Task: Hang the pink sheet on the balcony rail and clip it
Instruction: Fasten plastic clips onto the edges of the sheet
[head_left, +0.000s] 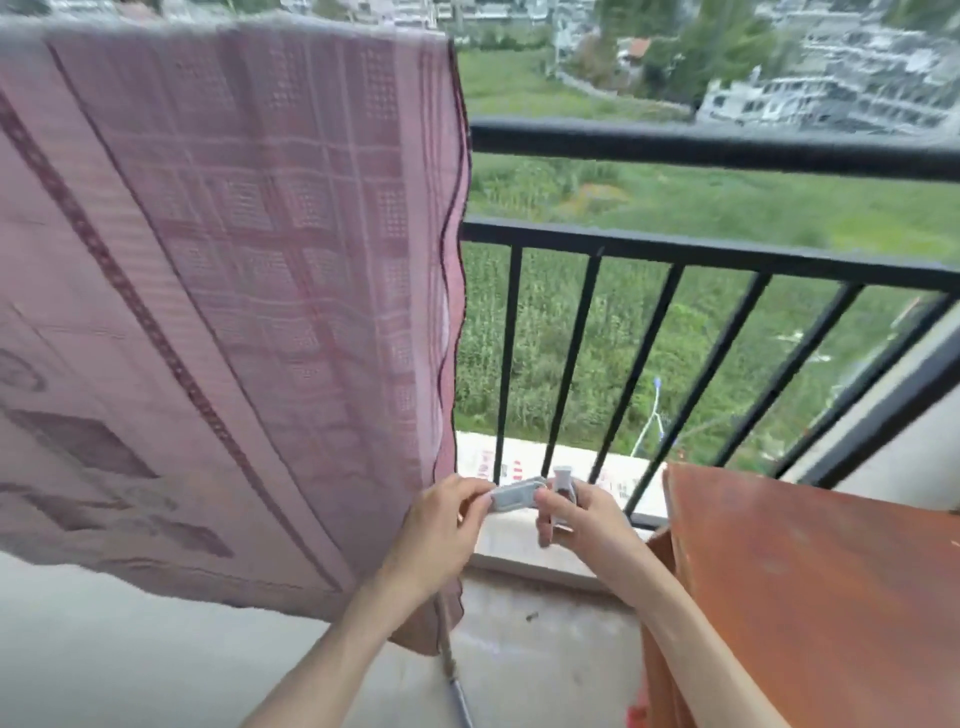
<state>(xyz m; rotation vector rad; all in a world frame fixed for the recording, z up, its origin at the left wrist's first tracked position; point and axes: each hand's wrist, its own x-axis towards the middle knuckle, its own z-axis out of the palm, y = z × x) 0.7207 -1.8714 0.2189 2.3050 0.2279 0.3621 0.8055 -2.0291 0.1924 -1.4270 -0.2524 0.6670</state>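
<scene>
Pink sheet (223, 260) already hangs over the rail (727, 148). Left hand (441, 530) and right hand (582, 519) pinch 2 grey clips (517, 493) low down. Clipping comes next: lift one to the sheet's top edge.

Two bare forearms reach in from the bottom edge, with no sleeves in sight. The left hand (441, 530) and right hand (582, 519) wear no gloves, rings or watch.

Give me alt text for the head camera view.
A pink sheet hangs over the black balcony rail. Below it, the left hand and right hand each hold a grey clip beside a brown table.
</scene>
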